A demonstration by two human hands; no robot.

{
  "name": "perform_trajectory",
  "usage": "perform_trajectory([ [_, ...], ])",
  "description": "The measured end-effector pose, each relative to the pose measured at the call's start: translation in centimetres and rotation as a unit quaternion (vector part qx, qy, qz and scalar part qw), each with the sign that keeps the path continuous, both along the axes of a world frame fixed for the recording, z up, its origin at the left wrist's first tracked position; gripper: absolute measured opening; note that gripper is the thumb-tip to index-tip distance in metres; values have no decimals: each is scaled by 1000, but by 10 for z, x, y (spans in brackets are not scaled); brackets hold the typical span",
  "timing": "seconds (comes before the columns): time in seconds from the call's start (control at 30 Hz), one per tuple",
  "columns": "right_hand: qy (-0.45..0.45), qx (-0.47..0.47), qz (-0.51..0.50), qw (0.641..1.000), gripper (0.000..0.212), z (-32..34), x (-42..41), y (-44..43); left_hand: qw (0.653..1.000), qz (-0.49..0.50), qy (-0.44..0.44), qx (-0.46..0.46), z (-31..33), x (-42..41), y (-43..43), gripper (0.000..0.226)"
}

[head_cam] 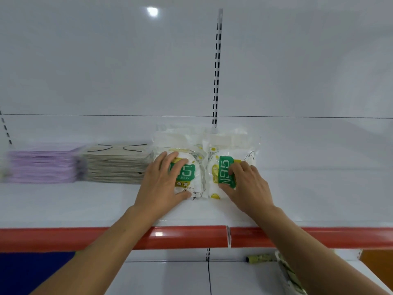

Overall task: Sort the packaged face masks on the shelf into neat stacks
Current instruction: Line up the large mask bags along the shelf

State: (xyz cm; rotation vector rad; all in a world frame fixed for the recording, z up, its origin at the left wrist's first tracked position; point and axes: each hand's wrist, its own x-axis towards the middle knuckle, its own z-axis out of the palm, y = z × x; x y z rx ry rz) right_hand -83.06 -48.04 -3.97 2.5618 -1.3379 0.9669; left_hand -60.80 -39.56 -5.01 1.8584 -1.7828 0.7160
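Far left of the shelf [85,201]: purple stack [42,165], blurred. Just beside it on the right is a beige stack [114,165], tidy, with dark ear loops showing on top.

Next, the left N95 pack [187,170], the top of a white pile against the beige stack. My left grip [163,184] lies flat on it, fingers spread and nearly straight, thumb along the pack's near edge. It is wide and pressing down, not closed round anything. The forearm crosses the red strip [63,237] on the shelf front.

The right N95 pack [223,167] touches the left one, its green label turned sideways. My right grip [248,184] is on it, fingers curled onto the label, thumb stretched to the label's near corner, narrow and pinching the pack. The wrist is angled in from the right.

More clear-wrapped packs lie behind both. A slotted rail [216,71] runs up the back panel above the right pack.

Lower right, on the shelf below: a green-patterned pack [289,273], partly hidden by my right forearm.
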Motion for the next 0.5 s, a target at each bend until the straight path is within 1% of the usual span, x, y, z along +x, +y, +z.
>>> perform_trajectory([
  [0.17,-2,-2,-4,1000,34,-1,1,0,1000,11,-19,-10,-1,0,-1,84],
  [0.2,-10,6,2,1000,33,-1,1,1,1000,7,-14,-9,-2,0,1,84],
  [0.27,-53,23,14,998,33,2,-5,3,1000,-4,-3,-6,-2,0,4,87],
  [0.33,-104,-14,15,994,38,7,-14,2,1000,-12,8,0,-2,-1,8,90],
  [0.37,-107,-41,10,993,46,10,-20,1,1000,-13,14,3,-1,-2,9,91],
  [0.4,-88,-48,7,995,59,14,-24,-1,1000,-11,21,7,0,-4,10,92],
  [0.43,-47,-35,6,998,72,19,-28,-2,1000,-9,27,11,1,-6,11,93],
  [0.47,8,-20,7,1000,82,24,-30,-4,999,-8,30,12,1,-7,11,94],
  [0.5,60,-14,13,998,87,29,-31,-6,999,-7,33,14,1,-8,12,95],
])
